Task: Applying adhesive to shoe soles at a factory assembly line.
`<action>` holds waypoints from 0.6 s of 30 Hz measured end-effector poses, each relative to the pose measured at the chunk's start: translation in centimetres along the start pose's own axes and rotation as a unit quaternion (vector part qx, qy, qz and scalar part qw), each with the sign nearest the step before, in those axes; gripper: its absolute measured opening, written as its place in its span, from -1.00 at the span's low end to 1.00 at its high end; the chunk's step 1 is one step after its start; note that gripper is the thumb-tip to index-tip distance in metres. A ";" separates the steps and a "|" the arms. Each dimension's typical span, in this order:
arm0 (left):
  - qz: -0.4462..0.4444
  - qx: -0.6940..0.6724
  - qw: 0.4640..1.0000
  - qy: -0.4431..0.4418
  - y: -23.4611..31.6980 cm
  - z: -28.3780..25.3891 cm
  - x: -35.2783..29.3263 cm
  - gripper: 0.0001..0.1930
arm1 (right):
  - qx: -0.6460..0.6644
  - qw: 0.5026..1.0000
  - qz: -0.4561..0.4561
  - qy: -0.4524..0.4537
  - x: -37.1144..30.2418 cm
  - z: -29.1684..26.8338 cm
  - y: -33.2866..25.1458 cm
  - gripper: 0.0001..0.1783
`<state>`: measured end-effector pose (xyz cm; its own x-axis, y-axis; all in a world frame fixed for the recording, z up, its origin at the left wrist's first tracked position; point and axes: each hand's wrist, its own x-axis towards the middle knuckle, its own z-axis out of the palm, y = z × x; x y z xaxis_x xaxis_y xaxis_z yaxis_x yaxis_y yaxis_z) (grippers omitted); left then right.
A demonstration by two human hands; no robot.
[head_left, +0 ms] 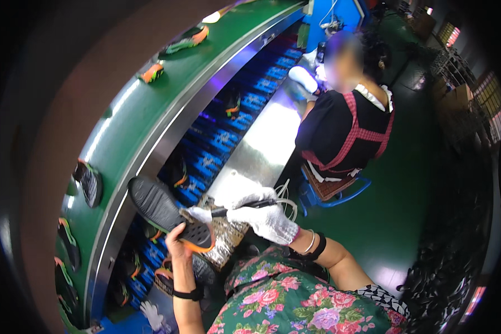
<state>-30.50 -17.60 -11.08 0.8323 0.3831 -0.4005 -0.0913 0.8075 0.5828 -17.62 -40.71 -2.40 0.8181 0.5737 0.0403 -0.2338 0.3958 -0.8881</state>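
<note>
A dark shoe (153, 203) with orange and green trim is held tilted in front of me, its ridged underside facing up. My left hand (178, 244), bare, grips it near the orange end, thumb on the edge. In a white glove, my right hand (261, 214) is closed round a black-handled brush (220, 212). The brush's pale head reaches over the shoe's underside, and its tip appears to touch the surface near a patch of small round holes. A white tube (289, 206) loops beside my right hand.
A green conveyor belt (117, 139) carrying several shoes curves along the left. Beside it run a blue slatted rack (209, 158) and a metal worktop (261, 145). A co-worker (345, 122) sits ahead on a blue stool (339, 195). Dark pieces lie heaped (440, 278) at right.
</note>
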 end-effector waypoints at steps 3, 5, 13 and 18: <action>0.064 0.108 0.992 -0.026 -3.1 -0.2 -1.6 -0.38 | -0.064 0.996 -0.061 -0.027 0.3 0.8 -0.9 -0.90; 0.044 0.070 0.994 -0.073 -5.2 -2.4 -2.1 -0.40 | -0.059 0.996 -0.049 -0.039 0.5 1.4 -0.8 -0.89; -0.009 -0.255 0.961 -0.109 -4.7 4.7 -4.2 -0.03 | -0.223 0.953 -0.179 -0.096 0.1 1.4 -0.4 -0.82; 0.054 -0.254 0.954 -0.150 -5.5 3.8 -4.9 -0.23 | -0.223 0.947 -0.194 -0.126 0.2 2.5 1.2 -0.80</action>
<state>-31.97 -25.69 -9.63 0.9153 0.3918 -0.0930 -0.3745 0.9131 0.1610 -18.99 -38.35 -2.29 0.6319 0.6226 0.4615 0.3505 0.3015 -0.8867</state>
